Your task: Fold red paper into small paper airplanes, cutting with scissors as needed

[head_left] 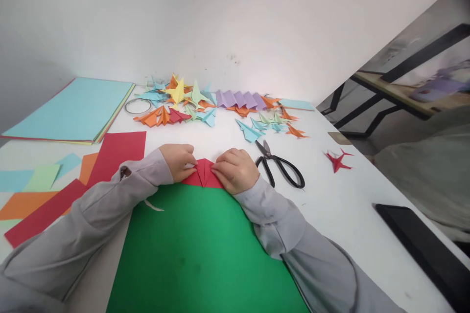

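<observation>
A piece of red folded paper (204,174) lies at the far edge of the green sheet (205,244), with creases meeting in a point at its near middle. My left hand (178,162) pinches its left side, fingers closed. On the opposite side, my right hand (236,170) is closed on the paper with thumb and fingertips. Part of the red paper is hidden under both hands. Black-handled scissors (281,162) lie just right of my right hand, their blades slightly apart.
Folded paper figures (179,95) crowd the wall side, beside a purple pleated strip (240,100). Blue sheets (73,107) are stacked at left above loose red paper (117,154). A red paper plane (338,160) and a black tablet-like slab (418,244) lie at right.
</observation>
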The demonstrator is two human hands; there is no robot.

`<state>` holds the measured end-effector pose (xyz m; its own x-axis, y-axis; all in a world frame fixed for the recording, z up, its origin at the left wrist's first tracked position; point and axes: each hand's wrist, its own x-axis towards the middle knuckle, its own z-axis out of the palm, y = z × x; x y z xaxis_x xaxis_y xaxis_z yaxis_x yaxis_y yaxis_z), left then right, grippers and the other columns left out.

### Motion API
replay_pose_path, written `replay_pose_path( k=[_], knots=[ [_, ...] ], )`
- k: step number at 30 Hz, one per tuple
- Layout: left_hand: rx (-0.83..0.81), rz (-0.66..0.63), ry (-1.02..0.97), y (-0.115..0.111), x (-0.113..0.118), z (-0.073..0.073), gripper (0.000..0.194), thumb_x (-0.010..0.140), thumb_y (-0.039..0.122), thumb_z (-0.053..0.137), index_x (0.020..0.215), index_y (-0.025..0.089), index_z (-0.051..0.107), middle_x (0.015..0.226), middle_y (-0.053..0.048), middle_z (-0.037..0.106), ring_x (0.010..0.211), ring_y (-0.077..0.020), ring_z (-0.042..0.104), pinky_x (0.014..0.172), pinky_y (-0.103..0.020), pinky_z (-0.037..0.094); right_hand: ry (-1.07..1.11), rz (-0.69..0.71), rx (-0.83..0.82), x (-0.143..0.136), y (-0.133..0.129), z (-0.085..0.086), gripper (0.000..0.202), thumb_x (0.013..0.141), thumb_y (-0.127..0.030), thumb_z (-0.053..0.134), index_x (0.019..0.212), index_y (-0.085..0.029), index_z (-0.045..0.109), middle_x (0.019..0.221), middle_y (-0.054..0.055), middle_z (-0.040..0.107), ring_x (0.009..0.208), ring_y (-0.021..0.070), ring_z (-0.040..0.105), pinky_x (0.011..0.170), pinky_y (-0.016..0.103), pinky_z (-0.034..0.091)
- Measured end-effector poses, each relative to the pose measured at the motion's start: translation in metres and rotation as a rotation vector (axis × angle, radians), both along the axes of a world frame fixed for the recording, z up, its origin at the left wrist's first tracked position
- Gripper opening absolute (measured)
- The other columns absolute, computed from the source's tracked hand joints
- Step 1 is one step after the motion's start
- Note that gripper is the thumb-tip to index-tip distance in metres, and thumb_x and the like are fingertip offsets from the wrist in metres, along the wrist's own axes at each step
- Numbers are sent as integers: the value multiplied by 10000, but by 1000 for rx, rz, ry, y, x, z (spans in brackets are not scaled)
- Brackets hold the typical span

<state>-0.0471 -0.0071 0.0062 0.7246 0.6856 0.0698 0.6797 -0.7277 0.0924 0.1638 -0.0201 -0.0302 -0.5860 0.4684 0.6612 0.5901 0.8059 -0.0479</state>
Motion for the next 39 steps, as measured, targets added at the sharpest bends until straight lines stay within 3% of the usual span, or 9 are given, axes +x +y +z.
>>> replay_pose_path(
  k=[4,6,9,19,31,36,39],
  knots=[
    [286,-52,124,-12,0,-4,399,885,342,345,698,163,648,686,-34,573,505,-114,461,445,-281,220,-98,21,152,-1,-6,5,156,823,-132,503,752,-170,637,714,22,663,723,148,512,615,313,324],
    [423,-117,122,-18,3,-7,393,894,241,329,636,156,613,612,-32,551,511,-121,463,449,-293,201,-155,14,207,-2,-8,9,182,831,-114,491,734,-154,640,674,30,652,719,154,511,613,317,323],
    [493,-131,71,-26,6,-13,340,887,149,315,707,141,603,598,-26,559,480,-109,452,448,-292,193,-204,0,221,-4,-12,14,207,836,-111,485,708,-148,642,629,31,634,702,157,512,607,316,324],
    [446,-122,109,-27,6,-19,273,883,138,317,840,134,586,682,-22,585,453,-108,466,416,-299,182,-109,-75,36,1,-10,7,152,830,-156,518,761,-172,652,731,37,648,729,156,512,620,300,338],
    [313,-84,77,-21,1,-18,390,913,166,228,873,178,616,695,-20,580,524,-116,472,461,-295,225,-19,0,-253,11,-3,1,269,794,-425,546,820,-181,654,795,66,631,756,187,520,648,333,370],
    [199,7,31,-19,2,-17,362,905,177,270,887,191,631,742,-17,606,497,-95,424,460,-274,182,-1,-36,-256,6,-2,0,213,816,-360,532,776,-189,653,762,57,638,723,178,528,645,329,363],
    [57,125,-88,-17,6,-14,348,895,257,315,859,207,658,726,-12,613,550,-100,473,478,-246,247,49,-93,-297,0,-3,-1,189,833,-284,512,745,-188,650,746,55,634,712,173,528,643,326,369]
  ],
)
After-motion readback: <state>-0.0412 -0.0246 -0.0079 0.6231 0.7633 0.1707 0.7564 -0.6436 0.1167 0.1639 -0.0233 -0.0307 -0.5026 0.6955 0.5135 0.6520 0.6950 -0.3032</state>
